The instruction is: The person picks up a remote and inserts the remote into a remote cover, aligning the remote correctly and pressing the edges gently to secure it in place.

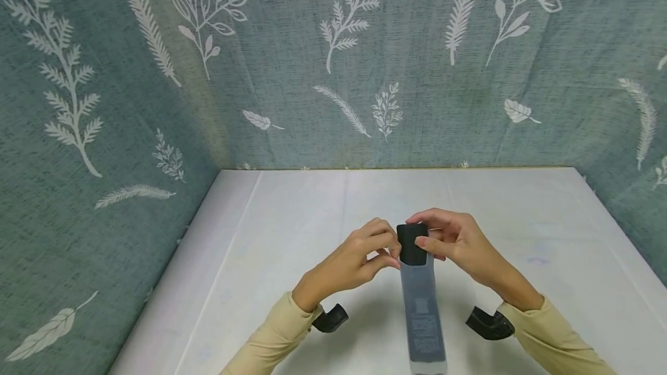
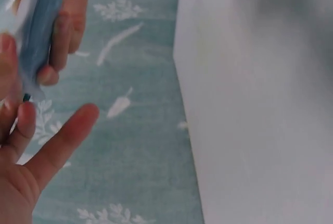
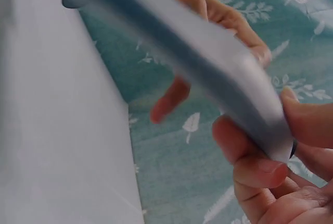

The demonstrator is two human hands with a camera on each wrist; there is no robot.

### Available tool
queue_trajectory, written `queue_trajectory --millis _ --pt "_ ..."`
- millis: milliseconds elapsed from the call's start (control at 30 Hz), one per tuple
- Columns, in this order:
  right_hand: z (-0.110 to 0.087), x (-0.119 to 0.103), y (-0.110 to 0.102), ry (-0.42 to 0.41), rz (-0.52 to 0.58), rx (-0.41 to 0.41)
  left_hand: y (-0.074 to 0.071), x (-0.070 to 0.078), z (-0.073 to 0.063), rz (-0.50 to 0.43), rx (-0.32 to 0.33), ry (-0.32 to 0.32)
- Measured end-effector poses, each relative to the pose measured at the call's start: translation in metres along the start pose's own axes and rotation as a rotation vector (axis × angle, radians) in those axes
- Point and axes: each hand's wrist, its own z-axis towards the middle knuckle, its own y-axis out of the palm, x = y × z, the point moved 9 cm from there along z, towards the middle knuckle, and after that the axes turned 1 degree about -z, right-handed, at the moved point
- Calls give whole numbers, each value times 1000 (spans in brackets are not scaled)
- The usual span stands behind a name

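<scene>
A long, narrow grey-blue tube (image 1: 421, 305) with a black cap (image 1: 413, 247) is held up between both hands, its capped end away from me. Small print covers its face, and the near end has a pale strip. My right hand (image 1: 452, 242) grips the cap end from the right, thumb on the cap's face. At the left edge, by the bottom of the cap, my left hand (image 1: 365, 250) pinches with curled fingers. One left finger (image 2: 65, 140) sticks out free in the left wrist view. In the right wrist view, the tube (image 3: 208, 62) shows a silvery side.
Beneath the hands spreads a white table (image 1: 271, 219). Green leaf-patterned cloth (image 1: 292, 62) hangs behind it and along both sides. Black wrist-worn pieces, one left (image 1: 330, 318) and one right (image 1: 490, 324), jut inward from the sleeves.
</scene>
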Motion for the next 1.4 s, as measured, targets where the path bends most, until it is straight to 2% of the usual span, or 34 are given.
queue_trajectory --millis 267,500,667,767,933,1000,1133,1400 --pt "-4 -10 -2 -37 29 -13 -1 7 9 -100 57 -5" --pt "-2 -17 2 -68 50 -73 -11 22 10 -143 176 26" --pt "-4 -13 5 -42 106 -106 -11 12 7 -195 242 19" --pt "-7 -7 6 -6 117 -107 -10 11 8 -203 251 22" --pt "-8 -4 8 2 151 -116 -23 26 18 -223 284 16" --pt "-9 -3 9 -1 160 -119 -25 27 20 -242 288 3" --pt "-12 -1 9 -2 165 -126 -24 28 24 -279 270 -6" --pt "-13 -2 9 -22 172 -130 -23 25 29 -290 240 8"
